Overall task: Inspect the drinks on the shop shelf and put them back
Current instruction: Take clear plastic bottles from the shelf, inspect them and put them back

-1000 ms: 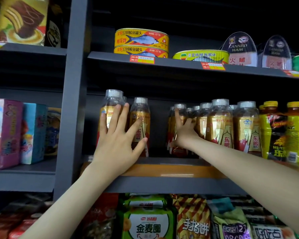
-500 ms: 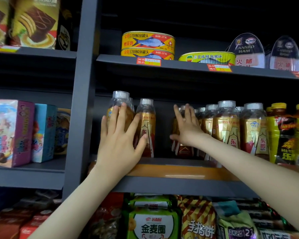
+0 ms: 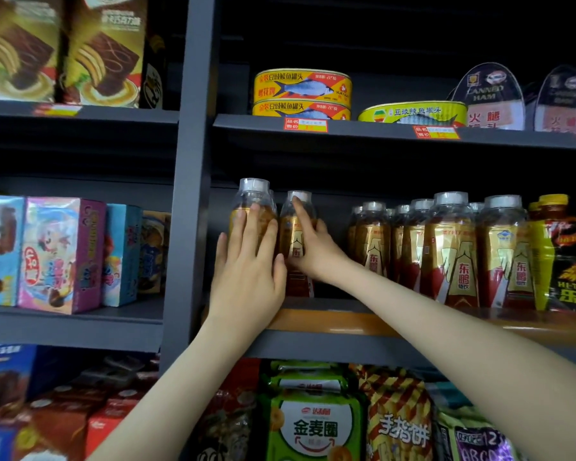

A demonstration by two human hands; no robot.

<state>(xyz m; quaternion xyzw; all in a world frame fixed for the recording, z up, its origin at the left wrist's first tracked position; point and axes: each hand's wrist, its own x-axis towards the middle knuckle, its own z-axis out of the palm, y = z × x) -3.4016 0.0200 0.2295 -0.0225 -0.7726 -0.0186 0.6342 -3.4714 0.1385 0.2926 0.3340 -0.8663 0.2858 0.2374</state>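
Gold-labelled drink bottles with clear caps stand on the middle shelf [image 3: 379, 322]. My left hand [image 3: 246, 271] lies flat with straight fingers against the leftmost bottle [image 3: 254, 194], beside the grey upright. My right hand [image 3: 315, 249] holds the second bottle [image 3: 291, 236] beside it: the index finger runs up to the cap and the other fingers curl round its right side. A gap separates these two bottles from the main group of the same drink [image 3: 453, 254] further right.
Yellow-capped drinks [image 3: 552, 257] stand at the far right of the shelf. Fish tins [image 3: 301, 86] and canned ham [image 3: 487, 94] sit on the shelf above, snack bags [image 3: 313, 424] below. Boxed sweets [image 3: 60, 254] fill the left bay past the upright [image 3: 188, 194].
My right hand left the main group of bottles and moved left onto the second bottle. My left hand stayed flat on the leftmost bottle. The view has shifted closer.
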